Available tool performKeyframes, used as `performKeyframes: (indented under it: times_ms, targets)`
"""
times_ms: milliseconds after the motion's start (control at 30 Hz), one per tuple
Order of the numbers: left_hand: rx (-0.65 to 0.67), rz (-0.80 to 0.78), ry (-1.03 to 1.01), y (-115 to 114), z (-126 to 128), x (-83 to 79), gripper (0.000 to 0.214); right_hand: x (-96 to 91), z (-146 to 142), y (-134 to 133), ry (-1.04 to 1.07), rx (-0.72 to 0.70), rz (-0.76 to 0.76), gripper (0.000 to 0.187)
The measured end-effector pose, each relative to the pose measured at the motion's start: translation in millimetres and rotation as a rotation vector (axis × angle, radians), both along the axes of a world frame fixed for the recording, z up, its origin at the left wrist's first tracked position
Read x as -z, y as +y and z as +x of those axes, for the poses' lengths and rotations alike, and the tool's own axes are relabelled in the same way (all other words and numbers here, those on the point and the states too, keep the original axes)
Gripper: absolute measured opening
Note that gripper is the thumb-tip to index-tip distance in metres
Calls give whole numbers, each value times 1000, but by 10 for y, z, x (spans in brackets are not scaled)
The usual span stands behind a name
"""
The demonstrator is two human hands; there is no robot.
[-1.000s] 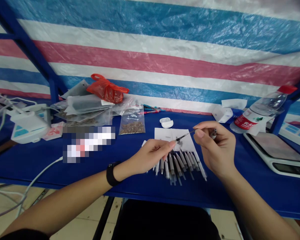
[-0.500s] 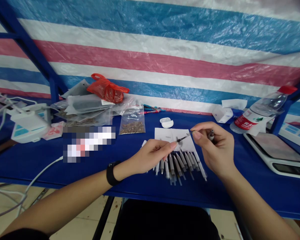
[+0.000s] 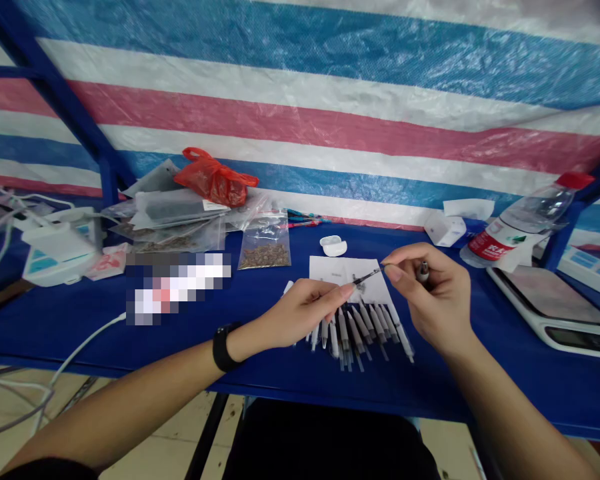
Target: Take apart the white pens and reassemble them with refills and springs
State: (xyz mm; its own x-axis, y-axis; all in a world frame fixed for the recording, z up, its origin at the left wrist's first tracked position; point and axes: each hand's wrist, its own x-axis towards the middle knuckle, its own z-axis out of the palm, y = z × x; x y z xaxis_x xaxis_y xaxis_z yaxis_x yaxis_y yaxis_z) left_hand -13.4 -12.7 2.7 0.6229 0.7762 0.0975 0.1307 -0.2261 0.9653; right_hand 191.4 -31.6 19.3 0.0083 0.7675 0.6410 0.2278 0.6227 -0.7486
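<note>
The thin tool [image 3: 366,275] is pinched by the left hand [image 3: 303,312], near the right hand [image 3: 433,297] holding a small metal piece [image 3: 423,271]. Syringes [image 3: 360,330] lie below, by the bench [image 3: 80,333] edge.

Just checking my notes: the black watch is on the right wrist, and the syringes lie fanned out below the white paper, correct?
No, the wrist is wrong: the head view shows the black watch on the left wrist, not the right. The syringes do lie fanned out below the white paper.
</note>
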Motion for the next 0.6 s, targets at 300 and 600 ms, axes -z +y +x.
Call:
performKeyframes:
  times_ms: [300, 600]
  targets:
    - [-6, 14, 9, 2, -12, -6, 60, -46, -27, -24, -69, 13, -12, 6]
    - [-7, 18, 11, -3, -8, 0, 60, 3, 21, 2, -32, 21, 21, 5]
